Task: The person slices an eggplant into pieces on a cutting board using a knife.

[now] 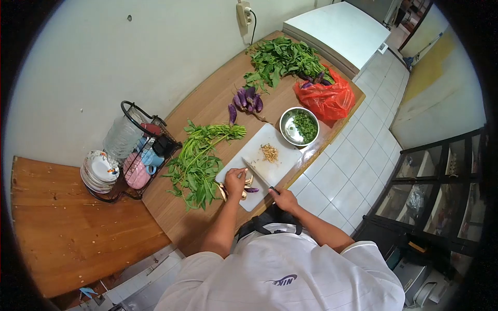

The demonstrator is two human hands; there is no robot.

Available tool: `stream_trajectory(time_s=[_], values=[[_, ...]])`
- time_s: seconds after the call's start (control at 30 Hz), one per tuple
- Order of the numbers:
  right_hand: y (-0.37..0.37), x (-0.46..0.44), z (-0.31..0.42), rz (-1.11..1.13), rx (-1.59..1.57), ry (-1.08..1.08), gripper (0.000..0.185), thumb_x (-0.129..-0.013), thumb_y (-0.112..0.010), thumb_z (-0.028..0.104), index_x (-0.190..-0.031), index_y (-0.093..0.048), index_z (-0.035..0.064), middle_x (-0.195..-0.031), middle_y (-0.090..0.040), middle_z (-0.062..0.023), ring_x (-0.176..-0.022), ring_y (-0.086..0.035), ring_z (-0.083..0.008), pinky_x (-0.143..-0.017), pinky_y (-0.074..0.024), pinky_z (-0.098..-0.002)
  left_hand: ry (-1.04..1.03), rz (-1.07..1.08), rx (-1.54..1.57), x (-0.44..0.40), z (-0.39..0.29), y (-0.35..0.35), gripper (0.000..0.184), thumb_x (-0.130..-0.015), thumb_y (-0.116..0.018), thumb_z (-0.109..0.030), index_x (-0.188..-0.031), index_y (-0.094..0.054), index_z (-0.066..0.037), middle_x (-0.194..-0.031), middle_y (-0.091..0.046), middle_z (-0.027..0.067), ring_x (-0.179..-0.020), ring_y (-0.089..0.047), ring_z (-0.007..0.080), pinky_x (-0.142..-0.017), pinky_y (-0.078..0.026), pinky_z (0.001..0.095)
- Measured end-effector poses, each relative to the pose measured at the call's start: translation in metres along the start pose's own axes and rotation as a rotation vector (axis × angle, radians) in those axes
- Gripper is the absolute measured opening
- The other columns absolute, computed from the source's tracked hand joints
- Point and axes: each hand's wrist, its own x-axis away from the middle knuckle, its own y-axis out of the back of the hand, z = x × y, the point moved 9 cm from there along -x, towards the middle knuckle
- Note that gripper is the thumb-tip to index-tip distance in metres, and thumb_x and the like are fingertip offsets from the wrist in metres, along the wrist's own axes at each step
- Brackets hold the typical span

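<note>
Greens [305,128] lay chopped in a metal bowl [288,128], clustered eggplants [250,99] uncut; right fingers [275,193] clamped the knife [258,173], left fingers' [238,172] hold unclear.

**Single head-worn view, tilted forward and down**

The camera sits on the person's head, above the white shirt [321,272], facing forward and down across the bench [207,106]. The left hand [236,183] and right hand [284,199] show below centre, fairly near; the wide view reaches wall [171,52] and tiled floor [342,173].
</note>
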Motion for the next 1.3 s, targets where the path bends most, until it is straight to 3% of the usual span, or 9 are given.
stream_trajectory(time_s=[0.27,0.63,0.83,1.13,1.3], values=[[-0.002,0.018,-0.011,0.045,0.013,0.010,0.063,-0.099,-0.047,0.064,-0.130,-0.068,0.0129,-0.111,-0.072,-0.0251,-0.110,-0.067,-0.0431,-0.097,-0.0518,-0.0509,0.032,-0.008,0.004,-0.001,0.010,-0.003,0.014,-0.080,-0.081,-0.014,-0.092,-0.082,-0.008,-0.092,-0.073,0.0101,-0.090,-0.067,0.0309,-0.082,-0.055,0.0403],[0.011,0.010,0.008,-0.037,0.150,0.033,0.060,-0.099,-0.049,0.064,-0.118,-0.073,0.0118,-0.097,-0.074,-0.0202,-0.099,-0.071,-0.0408,-0.087,-0.0552,-0.0484,0.054,0.019,-0.013,-0.003,0.012,-0.004,0.014,-0.080,-0.082,-0.017,-0.092,-0.082,-0.009,-0.093,-0.073,0.0103,-0.089,-0.069,0.0300,-0.080,-0.055,0.0402],[0.011,0.015,-0.013,-0.006,-0.022,-0.002,0.063,-0.098,-0.047,0.066,-0.123,-0.071,0.0132,-0.107,-0.073,-0.0219,-0.108,-0.069,-0.0399,-0.093,-0.0536,-0.0497,0.083,0.031,0.041,-0.001,0.011,-0.005,0.016,-0.081,-0.082,-0.016,-0.094,-0.082,-0.008,-0.092,-0.074,0.0115,-0.086,-0.069,0.0297,-0.079,-0.055,0.0396],[0.002,0.020,-0.011,0.006,0.044,0.002,0.063,-0.098,-0.049,0.066,-0.116,-0.074,0.0114,-0.101,-0.074,-0.0220,-0.102,-0.070,-0.0416,-0.089,-0.0543,-0.0484,0.030,-0.010,-0.001,-0.001,0.013,-0.004,0.016,-0.077,-0.082,-0.012,-0.091,-0.080,-0.004,-0.092,-0.075,0.0114,-0.087,-0.069,0.0308,-0.080,-0.055,0.0403],[0.004,0.007,-0.002,0.019,0.089,0.002,0.063,-0.098,-0.048,0.065,-0.123,-0.072,0.0123,-0.107,-0.074,-0.0215,-0.107,-0.069,-0.0407,-0.093,-0.0537,-0.0499,0.034,-0.011,-0.040,-0.002,0.008,-0.001,0.015,-0.078,-0.083,-0.013,-0.090,-0.081,-0.005,-0.092,-0.076,0.0112,-0.086,-0.069,0.0303,-0.079,-0.055,0.0391]])
